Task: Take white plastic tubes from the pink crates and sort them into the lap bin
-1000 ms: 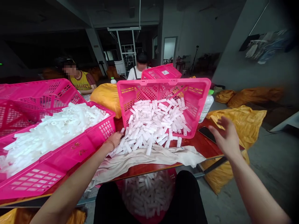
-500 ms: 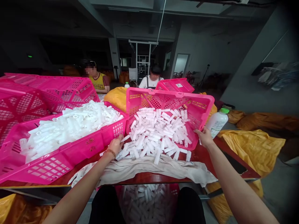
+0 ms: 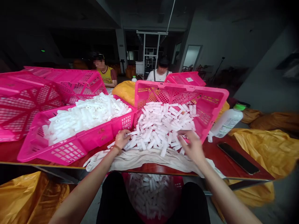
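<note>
Firstly, white plastic tubes [image 3: 161, 124], hollow, stiff and probably light, best taken by the barrel, lay heaped past counting in one tilted pink crate [image 3: 182, 93] and spilled onto a beige cloth [image 3: 140, 158]. The left hand [image 3: 121, 139] sat half-curled at the heap's edge, any grip unclear; the right hand [image 3: 190, 146] was open, fingers spread over the tubes. Also counted: four more pink crates [image 3: 77, 84], one red table [image 3: 215, 149], one white bottle [image 3: 227, 121], one phone [image 3: 238, 158].

A factory workshop: around the table [image 3: 211, 152], pink crates [image 3: 77, 146] of white tubes [image 3: 86, 113], yellow sacks [image 3: 263, 149] and seated workers [image 3: 106, 73].
</note>
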Demonstrator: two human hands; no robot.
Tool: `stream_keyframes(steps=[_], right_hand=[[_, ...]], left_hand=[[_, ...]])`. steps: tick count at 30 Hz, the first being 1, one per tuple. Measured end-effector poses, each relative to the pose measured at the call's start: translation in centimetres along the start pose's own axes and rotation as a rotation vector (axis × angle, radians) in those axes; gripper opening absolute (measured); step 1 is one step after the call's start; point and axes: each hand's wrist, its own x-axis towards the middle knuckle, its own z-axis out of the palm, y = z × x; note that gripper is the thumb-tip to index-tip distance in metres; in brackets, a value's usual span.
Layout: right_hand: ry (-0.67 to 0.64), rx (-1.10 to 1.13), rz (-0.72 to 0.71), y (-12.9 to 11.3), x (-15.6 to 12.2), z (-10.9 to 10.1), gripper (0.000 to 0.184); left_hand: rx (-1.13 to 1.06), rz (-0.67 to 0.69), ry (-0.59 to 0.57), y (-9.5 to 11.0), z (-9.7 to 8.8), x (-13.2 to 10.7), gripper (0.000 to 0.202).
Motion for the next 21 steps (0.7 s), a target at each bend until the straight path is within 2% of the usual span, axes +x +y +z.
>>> stream_keyframes(steps=[2, 4, 7, 9, 11, 13, 15, 16, 18, 21], right_hand=[[-0.249, -0.011, -0.166, -4.0, 0.1, 4.0, 0.033], [-0.357, -0.092, -0.286, -6.9, 1.3, 8.3, 0.046], [-0.513, -0.19, -0.334, -9.6, 3.8, 13.1, 0.051], [-0.612, -0.208, -0.307, -10.3, 4.8, 14.4, 0.045], [-0.634, -0.227, -0.27, -10.3, 4.6, 14.1, 0.038], [-0.598, -0.142, -0.196, -9.9, 3.4, 12.4, 0.033], [-0.578, 0.093, -0.088, -9.6, 1.4, 10.0, 0.031], [-0.578, 0.235, -0.032, -9.6, 0.2, 8.8, 0.031], [-0.598, 0.451, 0.06, -9.8, -2.1, 6.8, 0.032], [-0.618, 0.569, 0.194, -10.2, -5.2, 4.7, 0.031]], left_hand=[[-0.039, 0.051, 0.008, 0.9, 0.0, -0.4, 0.016], [-0.07, 0.125, -0.007, 2.2, 0.0, -0.9, 0.016], [-0.076, 0.235, -0.04, 4.4, -0.7, -1.8, 0.014], [-0.045, 0.287, -0.037, 5.5, -2.7, -2.1, 0.014], [0.015, 0.289, 0.012, 5.8, -6.3, -1.7, 0.014], [0.096, 0.226, 0.115, 5.1, -11.1, -0.4, 0.016], [0.193, 0.124, 0.236, 3.5, -16.0, 1.8, 0.019], [0.242, 0.089, 0.26, 2.5, -18.0, 3.0, 0.018], [0.32, 0.058, 0.217, 0.7, -20.7, 5.4, 0.02], [0.394, 0.047, 0.101, -0.5, -21.9, 7.4, 0.016]])
